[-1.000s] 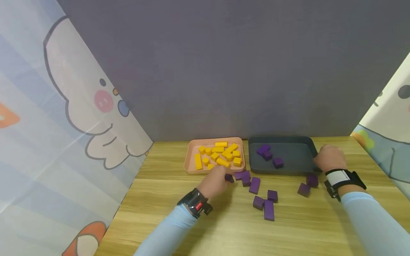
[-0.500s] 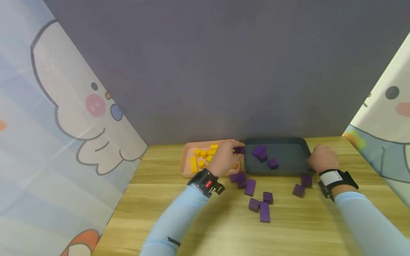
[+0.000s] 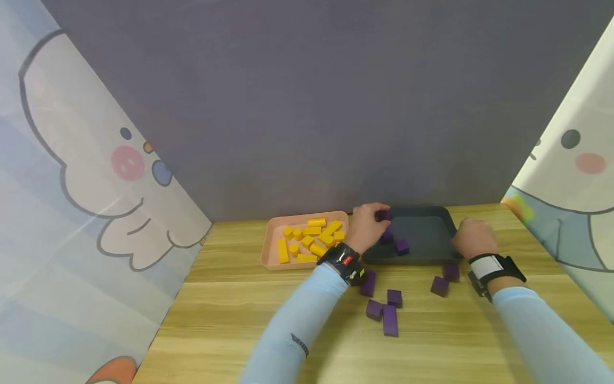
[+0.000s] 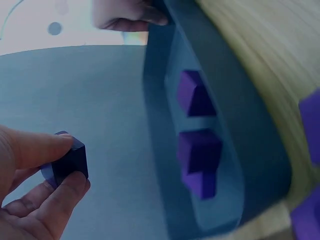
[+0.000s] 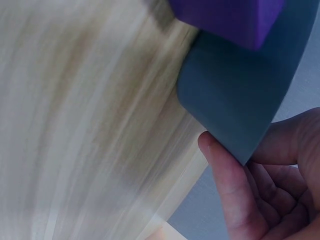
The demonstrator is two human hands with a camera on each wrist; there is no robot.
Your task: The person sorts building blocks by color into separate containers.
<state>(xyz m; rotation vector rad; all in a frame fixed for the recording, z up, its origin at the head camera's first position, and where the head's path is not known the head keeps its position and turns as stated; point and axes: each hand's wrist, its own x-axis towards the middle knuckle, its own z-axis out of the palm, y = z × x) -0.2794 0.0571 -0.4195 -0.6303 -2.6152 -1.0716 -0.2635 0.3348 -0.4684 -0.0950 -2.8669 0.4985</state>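
My left hand (image 3: 366, 226) is over the left end of the dark grey tray (image 3: 427, 232). Between thumb and fingertips it pinches a small purple block (image 4: 71, 162), held above the tray in the left wrist view. Inside the tray sit a purple cube (image 4: 195, 94) and, closer to its left end, another purple cube (image 4: 200, 152) against a further purple block. At the tray's right end, my right hand (image 3: 475, 237) grips the wall, thumb on one side and a finger on the other, as the right wrist view shows at the tray corner (image 5: 225, 100).
Left of the dark tray stands a peach tray (image 3: 265, 253) holding several yellow blocks (image 3: 283, 250). Loose purple blocks lie on the wooden table in front, including a flat one (image 3: 390, 320) and a cube (image 3: 439, 286) near the right hand. A grey panel (image 3: 307, 106) rises behind.
My left hand has carried the purple block from the table in front of the peach tray, up and right to above the dark tray. The right hand keeps its grip on the tray.
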